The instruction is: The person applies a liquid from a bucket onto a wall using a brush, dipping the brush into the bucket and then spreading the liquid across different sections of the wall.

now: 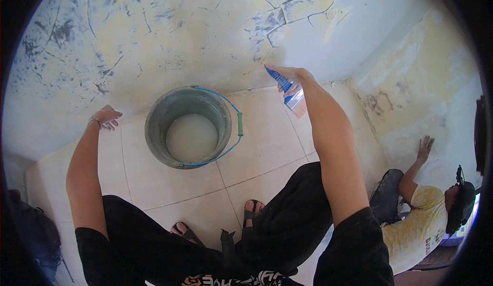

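My right hand (pixel 292 78) grips a wide paintbrush (pixel 285 86) by its blue textured handle, close to the foot of the wall; its pale bristles point down toward the floor. My left hand (pixel 107 117) holds nothing and hovers left of the bucket, its fingers partly curled and apart, a bracelet at the wrist. Between my hands a grey-green bucket (pixel 154 126) stands on the tiles, with cloudy whitish liquid (pixel 192 138) at its bottom. Its blue wire handle with a green grip (pixel 240 124) hangs to the right. The wall (pixel 200 35) before me has cracks and dark scraped patches.
At the right, a person (pixel 420 220) in a stained yellow-white shirt and dark cap sits with a hand against the side wall (pixel 431 93). A dark bag-like object (pixel 34 228) lies at the far left. Pale floor tiles (pixel 177 189) spread around my sandalled feet.
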Demonstrator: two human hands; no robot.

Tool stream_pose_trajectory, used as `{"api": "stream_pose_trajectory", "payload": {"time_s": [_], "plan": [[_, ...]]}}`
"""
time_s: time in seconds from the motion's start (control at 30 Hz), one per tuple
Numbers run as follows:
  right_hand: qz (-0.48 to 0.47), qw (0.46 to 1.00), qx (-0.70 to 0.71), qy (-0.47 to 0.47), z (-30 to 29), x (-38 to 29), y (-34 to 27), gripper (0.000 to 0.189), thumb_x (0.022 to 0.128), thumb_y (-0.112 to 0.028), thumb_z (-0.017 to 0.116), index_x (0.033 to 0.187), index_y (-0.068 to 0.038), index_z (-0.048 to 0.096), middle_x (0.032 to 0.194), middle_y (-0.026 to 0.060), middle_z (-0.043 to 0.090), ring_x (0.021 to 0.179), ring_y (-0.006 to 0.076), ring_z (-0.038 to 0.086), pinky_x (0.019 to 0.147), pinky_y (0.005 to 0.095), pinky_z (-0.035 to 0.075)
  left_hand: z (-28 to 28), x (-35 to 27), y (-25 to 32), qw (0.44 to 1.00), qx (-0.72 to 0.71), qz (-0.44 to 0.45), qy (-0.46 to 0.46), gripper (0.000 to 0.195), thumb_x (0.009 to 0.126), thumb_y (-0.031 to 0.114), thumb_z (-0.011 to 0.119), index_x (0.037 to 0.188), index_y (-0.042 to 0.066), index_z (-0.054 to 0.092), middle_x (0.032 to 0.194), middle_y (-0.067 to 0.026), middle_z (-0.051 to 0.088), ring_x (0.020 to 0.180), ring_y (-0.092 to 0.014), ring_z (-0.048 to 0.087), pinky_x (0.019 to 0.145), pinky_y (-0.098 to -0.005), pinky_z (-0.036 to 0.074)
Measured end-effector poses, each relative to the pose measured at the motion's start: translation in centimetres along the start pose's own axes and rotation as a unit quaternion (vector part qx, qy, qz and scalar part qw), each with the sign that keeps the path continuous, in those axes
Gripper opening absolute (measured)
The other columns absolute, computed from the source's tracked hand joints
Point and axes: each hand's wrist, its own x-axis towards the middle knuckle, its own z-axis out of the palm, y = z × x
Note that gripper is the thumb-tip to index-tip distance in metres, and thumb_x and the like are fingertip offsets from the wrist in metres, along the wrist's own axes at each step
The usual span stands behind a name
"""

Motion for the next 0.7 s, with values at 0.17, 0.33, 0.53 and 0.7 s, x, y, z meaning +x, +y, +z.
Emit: {"api": "stream_pose_trajectory", "payload": {"time_s": [0.17, 0.33, 0.53, 0.7], "plan": [[-0.017, 1.000, 0.014, 0.001, -0.2, 0.1, 0.0, 0.096, 0.056, -0.087, 0.048, 0.099, -0.002, 0.059, 0.087, 0.0103, 0.061, 0.071, 0.0232, 0.064, 0.058, 0.0313, 0.056, 0.2, -0.3, 0.3, 1.000, 0.004, -0.003, 0.008, 0.038, 0.085, 0.030, 0.057, 0.105, -0.001, 0.054, 0.083, -0.0130, 0.066, 0.055, -0.020, 0.062, 0.048, -0.0332, 0.049], [-0.028, 0.999, 0.033, 0.003, -0.1, 0.1, 0.0, 0.097, 0.056, -0.088, 0.047, 0.100, -0.003, 0.060, 0.090, 0.0104, 0.061, 0.070, 0.0231, 0.064, 0.057, 0.0294, 0.054, 0.1, -0.8, 0.6, 1.000, 0.009, 0.004, 0.005, 0.038, 0.085, 0.031, 0.057, 0.105, -0.001, 0.054, 0.083, -0.0119, 0.066, 0.056, -0.020, 0.063, 0.048, -0.0328, 0.049], [-0.054, 0.998, 0.038, -0.010, -0.1, -0.3, -0.3, 0.097, 0.055, -0.091, 0.045, 0.094, -0.004, 0.060, 0.091, 0.0091, 0.062, 0.067, 0.0195, 0.063, 0.054, 0.0234, 0.049, 0.2, -0.5, 0.2, 1.000, 0.010, 0.000, 0.011, 0.037, 0.085, 0.031, 0.056, 0.104, 0.000, 0.055, 0.084, -0.0119, 0.067, 0.057, -0.020, 0.063, 0.049, -0.0337, 0.049], [-0.056, 0.996, 0.069, 0.015, 0.1, 0.2, -0.2, 0.082, 0.061, -0.085, 0.049, 0.083, -0.006, 0.060, 0.081, 0.0072, 0.064, 0.059, 0.0121, 0.060, 0.047, 0.0197, 0.045, 0.2, -0.7, 0.5, 1.000, 0.011, -0.001, 0.012, 0.037, 0.086, 0.031, 0.056, 0.104, -0.001, 0.055, 0.084, -0.0122, 0.067, 0.057, -0.021, 0.062, 0.049, -0.0344, 0.048]]}}
